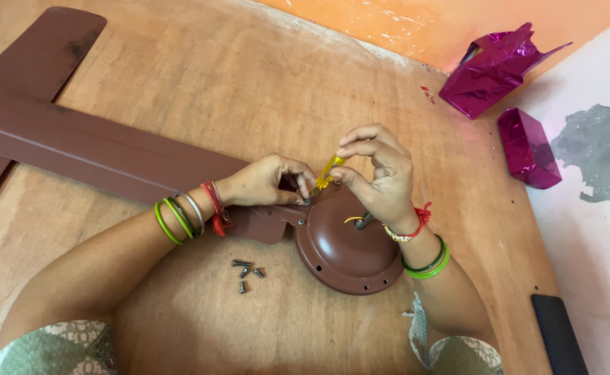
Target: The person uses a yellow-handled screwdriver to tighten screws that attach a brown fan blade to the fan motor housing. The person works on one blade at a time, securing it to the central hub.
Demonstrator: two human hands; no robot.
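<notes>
A wooden bench (249, 83) is seen from above, and most of its left side is crossed by a long brown fan blade (97, 149), which lies flat and runs from the left edge towards the middle. A second blade (34, 52) lies under it at an angle in the upper left corner. The long blade's bracket is met by a round brown fan motor housing (346, 250), which rests on the bench just right of centre. Two pieces of shiny magenta foil wrapping (492, 69) are lying by the wall at the upper right, well apart from the hands.

The left hand (263, 182) is laid on the blade's inner end, its fingers curled shut around the screwdriver's tip at the housing rim. A small yellow-handled screwdriver (329, 172) is pinched near its top by the thumb and fingers of the right hand (381, 173), and it is held tilted over the rim. Four loose screws (246, 269) are gathered on the bench just left of the housing, below the left wrist.
</notes>
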